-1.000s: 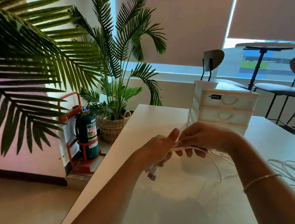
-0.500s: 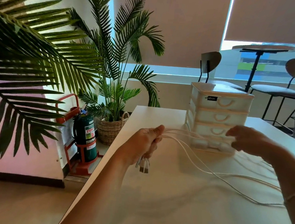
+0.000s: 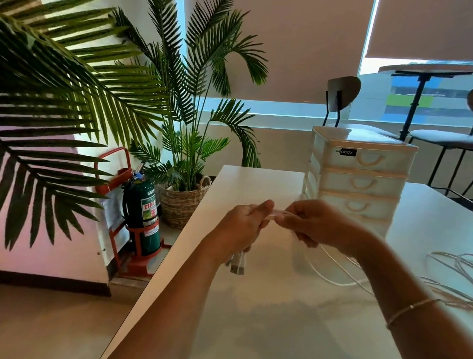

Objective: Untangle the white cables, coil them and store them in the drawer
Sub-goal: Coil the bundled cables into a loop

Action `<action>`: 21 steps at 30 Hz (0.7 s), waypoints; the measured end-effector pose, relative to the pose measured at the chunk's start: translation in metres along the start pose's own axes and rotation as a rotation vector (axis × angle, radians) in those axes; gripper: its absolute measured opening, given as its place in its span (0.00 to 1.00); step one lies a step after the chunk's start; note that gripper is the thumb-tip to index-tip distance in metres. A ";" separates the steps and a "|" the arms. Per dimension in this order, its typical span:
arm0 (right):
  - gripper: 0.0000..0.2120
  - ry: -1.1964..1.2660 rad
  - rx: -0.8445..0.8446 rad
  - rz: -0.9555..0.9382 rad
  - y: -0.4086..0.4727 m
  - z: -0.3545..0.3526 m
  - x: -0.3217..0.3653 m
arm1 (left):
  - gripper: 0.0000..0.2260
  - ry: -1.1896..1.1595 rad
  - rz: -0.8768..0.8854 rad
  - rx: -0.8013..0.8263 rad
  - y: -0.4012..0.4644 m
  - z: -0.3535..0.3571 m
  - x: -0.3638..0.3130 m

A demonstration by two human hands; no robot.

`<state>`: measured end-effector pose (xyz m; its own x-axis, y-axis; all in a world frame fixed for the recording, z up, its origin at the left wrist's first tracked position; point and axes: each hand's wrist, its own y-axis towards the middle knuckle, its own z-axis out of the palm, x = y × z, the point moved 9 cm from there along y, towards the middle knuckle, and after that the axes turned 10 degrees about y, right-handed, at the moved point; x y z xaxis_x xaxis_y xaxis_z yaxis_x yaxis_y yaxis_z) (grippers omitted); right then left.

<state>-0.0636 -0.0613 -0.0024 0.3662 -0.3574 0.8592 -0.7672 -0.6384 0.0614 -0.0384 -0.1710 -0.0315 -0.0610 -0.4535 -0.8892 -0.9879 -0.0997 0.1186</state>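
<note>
Both hands are raised over the white tabletop (image 3: 288,339), close together near its middle. The left hand (image 3: 244,226) is clenched around a bundle of white cables (image 3: 332,274); its thumb points up and right, and the plug ends (image 3: 237,264) hang below the fist. The right hand (image 3: 315,222) pinches the same strands just beside the left thumb, fingers curled around them.

Change from the frame half a second earlier: the right hand was then well to the right, in front of the drawer unit, with the strands stretched taut between the two hands. It has since come back in to meet the left hand. The strands now sag in a loop below the right hand and touch the tabletop. The left hand has kept its grip and nearly its place.

A loose tangle of further cable (image 3: 459,279) lies on the tabletop at the right edge of view, apart from the held bundle; whether it joins that bundle cannot be told.

The drawer unit (image 3: 362,178) stands upright on the far side of the tabletop, behind the right hand. Its three visible drawers are all closed.

On the floor to the left: a fire extinguisher (image 3: 142,214) in a red stand and a potted palm (image 3: 189,119) in a woven basket.
</note>
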 end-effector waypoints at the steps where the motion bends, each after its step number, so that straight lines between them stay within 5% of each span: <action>1: 0.08 0.039 0.037 -0.027 -0.002 -0.002 -0.001 | 0.18 0.006 0.008 0.010 0.000 0.001 -0.001; 10: 0.06 0.039 0.166 0.021 -0.009 -0.006 -0.006 | 0.21 0.170 0.018 0.123 -0.004 0.012 -0.001; 21: 0.07 -0.285 -0.096 -0.051 0.000 -0.008 0.010 | 0.19 0.240 0.040 0.070 0.000 0.011 -0.001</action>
<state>-0.0640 -0.0599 0.0101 0.5279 -0.5124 0.6773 -0.7855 -0.5979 0.1598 -0.0401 -0.1610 -0.0355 -0.0731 -0.6542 -0.7528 -0.9933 -0.0199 0.1138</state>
